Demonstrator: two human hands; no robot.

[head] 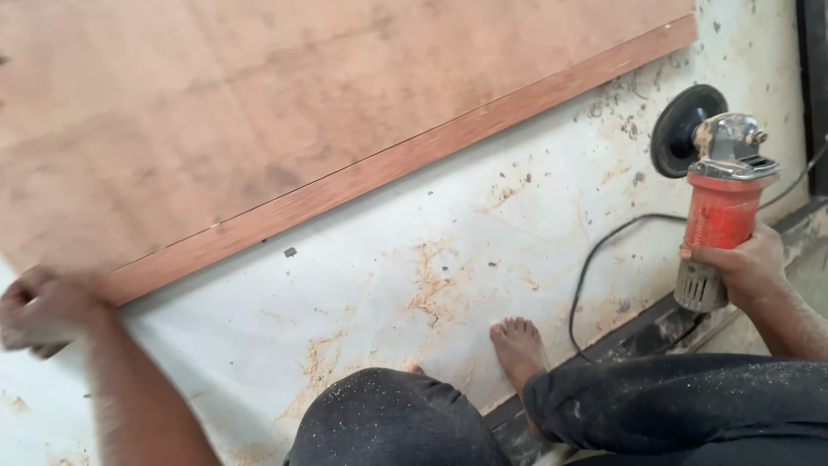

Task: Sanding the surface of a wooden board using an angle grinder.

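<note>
- While the right hand (749, 263) is closed around its red body, the angle grinder (720, 203) hangs clear of the floor at the right of the view, black disc (681, 129) uppermost and turned toward the pale floor (448, 233).
- Fingers of the right hand wrap fully round the grinder's lower barrel, just above the grey vented end cap.
- A black power cord (591, 259) loops across the floor below the grinder.
- The left hand (39, 306) is blurred at the lower-left corner of the plywood board (216, 112); it grips the corner, fingers curled over the edge.
- The board lies flat, its reddish edge strip (388, 160) running diagonally.
- Sawdust (435, 285) is scattered on the floor between board and a bare foot (517, 345).
- Dark dusty trousers (388, 418) fill the bottom edge.
</note>
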